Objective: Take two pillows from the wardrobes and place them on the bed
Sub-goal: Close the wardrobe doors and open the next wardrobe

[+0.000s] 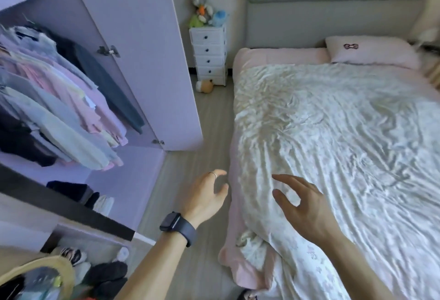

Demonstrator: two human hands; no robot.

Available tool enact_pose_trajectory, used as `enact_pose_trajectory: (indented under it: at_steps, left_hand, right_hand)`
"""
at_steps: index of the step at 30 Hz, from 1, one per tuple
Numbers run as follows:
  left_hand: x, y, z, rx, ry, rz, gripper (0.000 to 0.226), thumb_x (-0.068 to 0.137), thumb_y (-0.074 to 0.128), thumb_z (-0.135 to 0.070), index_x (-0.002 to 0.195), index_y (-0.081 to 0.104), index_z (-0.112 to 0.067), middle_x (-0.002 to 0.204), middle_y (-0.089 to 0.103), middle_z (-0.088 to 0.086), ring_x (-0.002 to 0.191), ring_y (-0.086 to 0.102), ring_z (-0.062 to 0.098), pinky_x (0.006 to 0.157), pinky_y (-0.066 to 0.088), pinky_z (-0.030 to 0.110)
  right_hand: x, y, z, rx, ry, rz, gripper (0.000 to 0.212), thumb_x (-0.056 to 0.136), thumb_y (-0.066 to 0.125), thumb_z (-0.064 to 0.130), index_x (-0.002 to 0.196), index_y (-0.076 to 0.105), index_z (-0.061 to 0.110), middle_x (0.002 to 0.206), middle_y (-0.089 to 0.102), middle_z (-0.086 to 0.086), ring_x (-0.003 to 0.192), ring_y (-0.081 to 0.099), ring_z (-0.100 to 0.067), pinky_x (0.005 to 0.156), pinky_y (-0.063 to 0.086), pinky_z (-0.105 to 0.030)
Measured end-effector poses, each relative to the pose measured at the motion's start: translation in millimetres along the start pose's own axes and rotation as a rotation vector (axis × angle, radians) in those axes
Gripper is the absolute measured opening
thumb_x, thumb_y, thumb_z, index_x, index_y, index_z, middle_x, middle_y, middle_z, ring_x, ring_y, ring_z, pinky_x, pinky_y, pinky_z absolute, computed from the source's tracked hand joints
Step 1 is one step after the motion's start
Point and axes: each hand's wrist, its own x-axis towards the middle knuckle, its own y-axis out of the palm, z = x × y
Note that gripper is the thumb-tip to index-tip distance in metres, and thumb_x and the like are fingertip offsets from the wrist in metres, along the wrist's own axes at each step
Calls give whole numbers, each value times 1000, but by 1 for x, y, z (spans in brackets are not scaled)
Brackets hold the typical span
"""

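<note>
A pink pillow (371,51) with a small bow mark lies at the head of the bed (240,66), on the right side by the grey headboard. A crumpled white quilt (333,133) covers most of the mattress. On the left, the lilac wardrobe (133,38) stands with its door swung open, showing hanging clothes (59,99). No pillow shows inside it. My left hand (206,196), with a ring and a dark watch, hovers open over the floor strip beside the bed. My right hand (302,201) hovers open over the quilt's near left edge, holding nothing.
A white drawer unit (208,54) topped with plush toys stands against the far wall, and a plush toy (204,85) lies at its foot. A narrow wooden floor strip (209,133) runs between wardrobe and bed. Folded dark clothes and a round mirror (47,273) sit at lower left.
</note>
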Motion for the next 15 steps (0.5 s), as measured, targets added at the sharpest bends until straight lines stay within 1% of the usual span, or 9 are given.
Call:
enact_pose_trajectory:
  at_steps: [2, 4, 5, 7, 8, 10, 11, 13, 15]
  left_hand:
    - [30, 2, -11, -6, 57, 55, 38, 98, 54, -35, 135, 54, -30, 137, 58, -6, 128, 52, 14, 91, 37, 19]
    - [61, 0, -23, -1, 112, 98, 38, 99, 53, -33, 136, 54, -27, 136, 57, -5, 128, 51, 13, 91, 36, 17]
    - [77, -2, -29, -9, 132, 106, 38, 99, 53, -31, 137, 54, -26, 136, 57, -4, 128, 51, 13, 90, 34, 14]
    - [113, -4, -40, -41, 157, 114, 37, 99, 54, -28, 136, 55, -22, 136, 57, -3, 128, 51, 12, 90, 31, 11]
    - [131, -4, -45, -49, 166, 123, 37, 99, 54, -27, 135, 56, -21, 135, 58, -2, 127, 52, 13, 90, 32, 11]
    - [164, -2, -54, -53, 184, 154, 35, 98, 55, -24, 133, 57, -19, 132, 60, 2, 122, 55, 17, 89, 33, 13]
    - [181, 0, -57, -50, 194, 172, 35, 98, 55, -24, 133, 58, -18, 131, 60, 3, 120, 57, 18, 90, 35, 15]
    - [219, 6, -59, -36, 216, 207, 36, 98, 55, -26, 133, 58, -20, 134, 59, 2, 123, 55, 18, 95, 39, 21]
    - [258, 13, -57, -44, 226, 244, 36, 98, 55, -29, 133, 58, -22, 136, 58, -1, 128, 52, 16, 95, 36, 18]
  right_hand:
    - [16, -4, -3, 8, 49, -30, 35, 95, 61, 43, 130, 60, 46, 126, 50, 32, 129, 49, -11, 92, 30, -14]
    - [33, -8, -2, 21, 77, -64, 35, 94, 61, 43, 130, 60, 47, 123, 47, 37, 129, 49, -9, 92, 29, -12]
    - [43, -9, -1, 24, 80, -79, 35, 94, 62, 43, 129, 60, 47, 123, 48, 37, 129, 49, -9, 93, 29, -12]
    - [65, -12, -1, 31, 95, -111, 36, 94, 63, 41, 129, 62, 45, 127, 53, 31, 129, 50, -9, 96, 33, -17]
    - [76, -14, -1, 43, 116, -126, 36, 94, 64, 40, 130, 62, 44, 129, 55, 28, 129, 51, -9, 98, 36, -20]
    - [96, -16, -2, 52, 163, -153, 35, 95, 64, 40, 129, 62, 44, 127, 55, 28, 129, 52, -11, 98, 39, -25]
    - [106, -17, -4, 43, 186, -161, 35, 95, 64, 40, 129, 62, 45, 127, 54, 29, 129, 52, -12, 97, 39, -25]
    - [127, -16, -7, 28, 244, -170, 35, 96, 61, 42, 131, 60, 46, 132, 55, 25, 132, 50, -12, 95, 37, -24]
    - [151, -13, -12, 21, 302, -197, 36, 97, 59, 43, 132, 59, 46, 138, 55, 21, 133, 48, -13, 95, 35, -24]
